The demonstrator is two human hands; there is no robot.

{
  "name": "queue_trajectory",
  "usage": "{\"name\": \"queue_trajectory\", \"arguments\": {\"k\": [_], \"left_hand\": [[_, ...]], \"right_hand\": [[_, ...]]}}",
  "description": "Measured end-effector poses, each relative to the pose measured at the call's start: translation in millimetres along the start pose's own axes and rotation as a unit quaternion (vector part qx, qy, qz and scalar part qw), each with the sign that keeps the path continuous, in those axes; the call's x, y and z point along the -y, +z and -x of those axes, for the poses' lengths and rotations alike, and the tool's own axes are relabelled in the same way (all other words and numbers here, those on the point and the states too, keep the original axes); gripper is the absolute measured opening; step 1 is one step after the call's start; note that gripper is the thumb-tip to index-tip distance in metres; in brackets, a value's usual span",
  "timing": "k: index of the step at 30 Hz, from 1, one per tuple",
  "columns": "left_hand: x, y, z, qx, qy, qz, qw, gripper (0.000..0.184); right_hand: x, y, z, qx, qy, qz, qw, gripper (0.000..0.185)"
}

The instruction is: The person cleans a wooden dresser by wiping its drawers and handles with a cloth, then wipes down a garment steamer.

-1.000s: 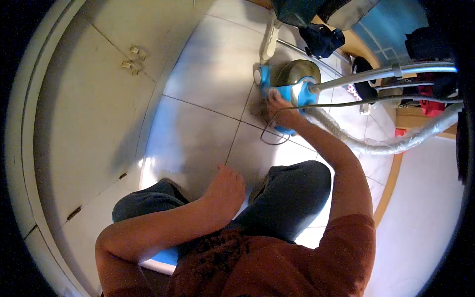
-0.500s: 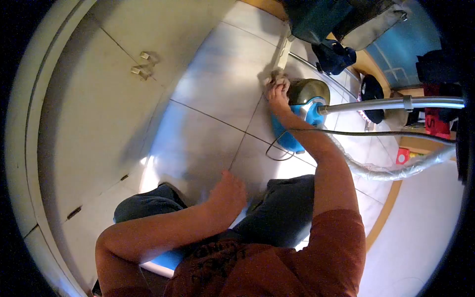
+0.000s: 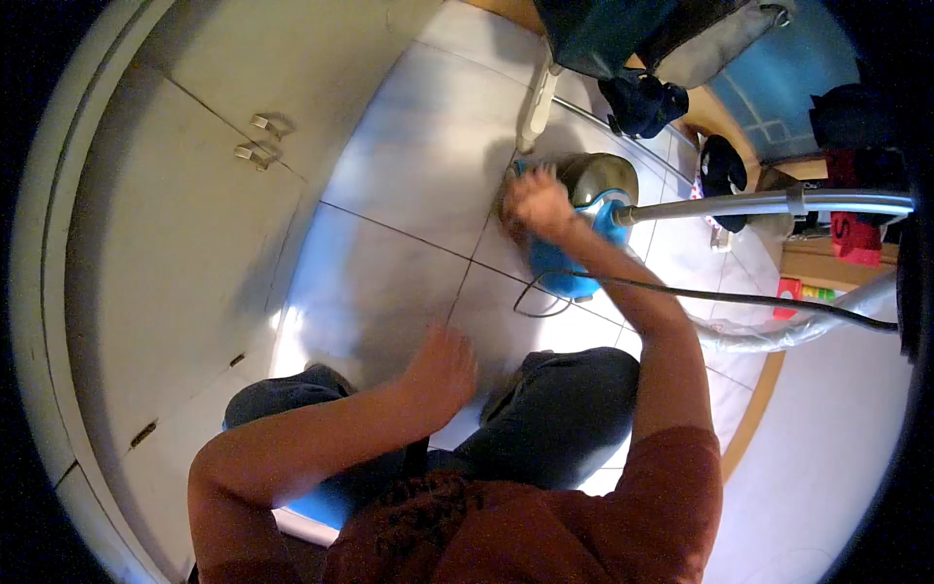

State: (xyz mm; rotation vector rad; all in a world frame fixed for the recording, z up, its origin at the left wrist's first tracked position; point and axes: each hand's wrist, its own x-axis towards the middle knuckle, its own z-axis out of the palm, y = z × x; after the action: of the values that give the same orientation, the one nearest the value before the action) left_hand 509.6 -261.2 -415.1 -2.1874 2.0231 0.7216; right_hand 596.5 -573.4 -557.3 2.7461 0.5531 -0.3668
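My right hand (image 3: pixel 542 204) reaches to the near left side of a blue floor appliance (image 3: pixel 559 268) with a rounded brownish tank (image 3: pixel 601 177). The hand is smeared by motion, so its grip is unclear. A blurred brownish patch shows beside the fingers; I cannot make out what it is. From the appliance a metal pole (image 3: pixel 710 209) extends right, and a dark cord (image 3: pixel 700 287) crosses over my right forearm. My left hand (image 3: pixel 443 375) hangs above my lap with its fingers curled in, touching nothing visible; its palm is hidden.
A white bar-shaped piece (image 3: pixel 536 112) stands beyond the appliance, near hanging dark cloth (image 3: pixel 608 39). A hose in clear wrapping (image 3: pixel 778 336) curves along the right. White cabinet doors with metal handles (image 3: pixel 261 141) line the left. Tiled floor (image 3: pixel 399 185) lies between.
My right hand has shifted slightly down along the appliance's side and is now blurred; the pale crumpled thing at its fingers no longer shows clearly. The cord has dropped lower. My left hand stays about put.
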Motion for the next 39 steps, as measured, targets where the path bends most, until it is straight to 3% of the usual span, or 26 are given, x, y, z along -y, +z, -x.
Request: {"name": "queue_trajectory", "arguments": {"k": [1, 2, 3, 4, 5, 6, 7, 8, 9, 11, 13, 15, 16, 17, 19, 21, 23, 24, 25, 27, 29, 31, 36, 39], "left_hand": [[1.2, 4.9, -3.6, 0.002, 0.001, -0.002, 1.0, 0.027], [3.6, 9.0, -6.8, -0.078, -0.007, -0.003, 0.997, 0.024], [7.2, 8.0, -8.9, -0.158, -0.015, -0.005, 0.987, 0.021], [10.2, 5.9, -11.4, -0.156, -0.018, -0.006, 0.988, 0.021], [14.2, 2.5, -14.7, -0.161, -0.012, -0.006, 0.987, 0.019], [18.4, -3.7, -16.3, -0.163, -0.008, -0.007, 0.987, 0.017], [20.4, -10.4, -18.1, -0.158, -0.012, -0.009, 0.987, 0.017], [20.6, -18.4, -21.2, -0.112, -0.036, 0.011, 0.993, 0.021], [20.7, -24.7, -24.4, -0.067, -0.059, 0.033, 0.995, 0.027], [22.5, -32.5, -29.4, -0.041, -0.053, 0.026, 0.997, 0.026], [27.3, -37.2, -36.3, -0.02, -0.046, 0.012, 0.999, 0.026], [33.8, -34.1, -43.0, 0.026, -0.037, 0.002, 0.999, 0.03], [36.5, -30.6, -46.8, 0.026, -0.03, -0.004, 0.999, 0.03], [40.8, -27.5, -53.5, -0.007, -0.041, 0.02, 0.999, 0.031], [53.2, -22.3, -77.0, -0.044, -0.041, 0.039, 0.997, 0.033], [71.3, -17.3, -114.7, -0.107, -0.088, 0.132, 0.982, 0.043], [88.4, 3.1, -163.8, -0.169, -0.052, 0.125, 0.976, 0.05], [90.7, 11.3, -180.8, -0.225, -0.027, 0.124, 0.966, 0.058], [87.6, 11.1, -190.0, -0.228, -0.021, 0.123, 0.966, 0.058], [80.9, 8.2, -212.9, -0.173, -0.016, 0.218, 0.96, 0.061], [74.1, 21.3, -224.1, -0.136, -0.013, 0.226, 0.964, 0.057], [66.1, 46.4, -228.5, -0.254, 0.016, 0.226, 0.94, 0.049], [61.2, 51.4, -224.5, -0.202, 0.03, 0.199, 0.959, 0.037], [50.1, 49.5, -217.0, -0.172, 0.038, 0.283, 0.943, 0.035]], "right_hand": [[-21.8, 24.8, -17.1, -0.139, -0.001, 0.038, 0.99, 0.028], [-31.0, 27.3, -31.8, -0.142, 0.001, 0.037, 0.989, 0.028], [-35.8, 29.8, -48.1, -0.097, 0.101, 0.027, 0.99, 0.029], [-37.9, 30.8, -58.6, -0.05, 0.198, 0.016, 0.979, 0.031], [-41.6, 35.8, -63.8, -0.054, 0.194, 0.015, 0.979, 0.031], [-41.7, 34.5, -66.1, 0.006, 0.161, 0.004, 0.987, 0.033], [-38.5, 34.5, -69.5, 0.068, 0.128, -0.008, 0.989, 0.035], [-39.8, 33.2, -79.5, 0.193, 0.114, -0.022, 0.974, 0.035], [-35.1, 39.2, -79.0, 0.194, 0.115, -0.026, 0.974, 0.035], [-27.9, 57.7, -69.5, 0.07, 0.122, 0.004, 0.99, 0.028], [-18.8, 39.4, -55.0, 0.085, 0.14, 0.012, 0.986, 0.02], [-8.8, 12.9, -26.8, 0.122, 0.035, 0.01, 0.992, 0.016], [-13.8, 16.4, -14.9, 0.032, -0.034, 0.069, 0.997, 0.014], [-21.9, 9.5, -1.2, 0.032, -0.022, 0.07, 0.997, 0.014], [-35.9, -36.1, 35.2, -0.157, 0.156, 0.021, 0.975, 0.035], [-46.0, -45.7, 55.3, -0.169, 0.209, -0.008, 0.963, 0.039], [-43.1, -31.4, 58.9, -0.291, 0.348, -0.071, 0.889, 0.047], [-43.3, -24.4, 57.5, -0.22, 0.346, -0.051, 0.911, 0.053], [-36.7, -17.8, 58.9, -0.219, 0.351, -0.046, 0.909, 0.053], [-19.7, -5.1, 70.1, -0.238, 0.278, -0.026, 0.93, 0.055], [-5.4, 12.6, 86.1, -0.25, 0.245, -0.029, 0.936, 0.055], [6.4, 30.2, 105.3, -0.185, 0.128, -0.033, 0.974, 0.057], [43.0, 22.6, 157.7, -0.128, 0.138, -0.145, 0.971, 0.059], [56.6, 29.6, 179.4, -0.134, 0.158, -0.201, 0.958, 0.055]]}}
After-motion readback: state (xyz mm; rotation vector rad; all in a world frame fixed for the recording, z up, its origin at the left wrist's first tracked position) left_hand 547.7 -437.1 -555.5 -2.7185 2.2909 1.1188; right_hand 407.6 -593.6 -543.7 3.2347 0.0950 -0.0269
